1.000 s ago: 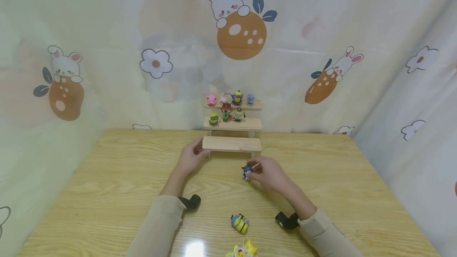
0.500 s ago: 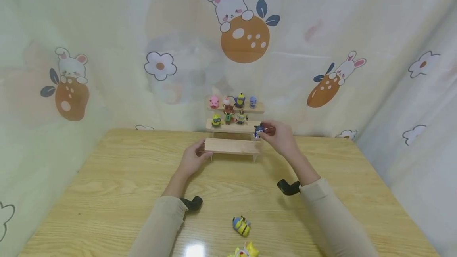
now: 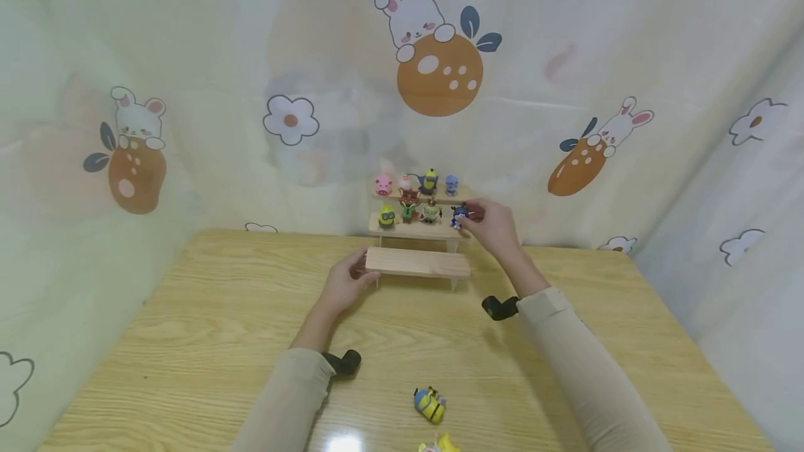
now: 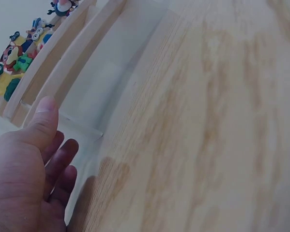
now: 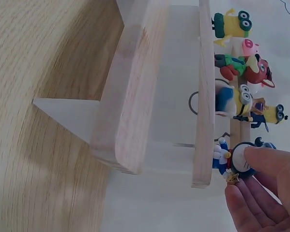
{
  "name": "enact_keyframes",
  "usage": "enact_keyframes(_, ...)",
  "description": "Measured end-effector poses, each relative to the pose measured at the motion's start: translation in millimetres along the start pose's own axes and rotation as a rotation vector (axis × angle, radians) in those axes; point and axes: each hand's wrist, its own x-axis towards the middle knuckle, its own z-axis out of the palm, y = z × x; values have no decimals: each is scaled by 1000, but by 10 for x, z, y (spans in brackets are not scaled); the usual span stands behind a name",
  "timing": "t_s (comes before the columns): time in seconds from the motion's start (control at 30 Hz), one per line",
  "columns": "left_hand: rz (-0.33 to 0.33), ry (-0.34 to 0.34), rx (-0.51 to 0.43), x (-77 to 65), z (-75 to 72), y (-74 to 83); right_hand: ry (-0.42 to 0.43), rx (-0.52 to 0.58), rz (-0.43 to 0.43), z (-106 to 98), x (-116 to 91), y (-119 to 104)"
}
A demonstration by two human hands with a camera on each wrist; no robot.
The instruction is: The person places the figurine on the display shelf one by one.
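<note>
My right hand (image 3: 496,225) pinches a small blue-and-white cat figurine (image 5: 239,157) at the right end of the middle step (image 3: 414,228) of a wooden display stand. The figurine's feet are at the step's surface, and the thumb lies across its face. My left hand (image 3: 344,284) holds the left end of the stand's lowest step (image 3: 417,263), thumb toward the front edge. On the middle step stand a yellow minion figurine (image 3: 386,216), a fox figurine (image 3: 409,209) and another minion figurine (image 3: 430,213).
The top step carries a pink pig figurine (image 3: 383,184), a caped minion figurine (image 3: 429,181), a blue figurine (image 3: 451,185) and a white one. A blue-and-yellow minion figurine (image 3: 430,404) and a yellow figurine (image 3: 442,443) lie on the table (image 3: 220,340). A printed curtain (image 3: 339,40) hangs behind.
My right hand has lifted the cat figurine off the table and carried it up and back to the middle step's right end. The left hand has stayed at the stand.
</note>
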Motion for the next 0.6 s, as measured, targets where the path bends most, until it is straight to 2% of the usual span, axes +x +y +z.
enact_keyframes(0.6, -7, -8, 0, -3, 4, 6, 2, 67, 27, 62, 73, -22)
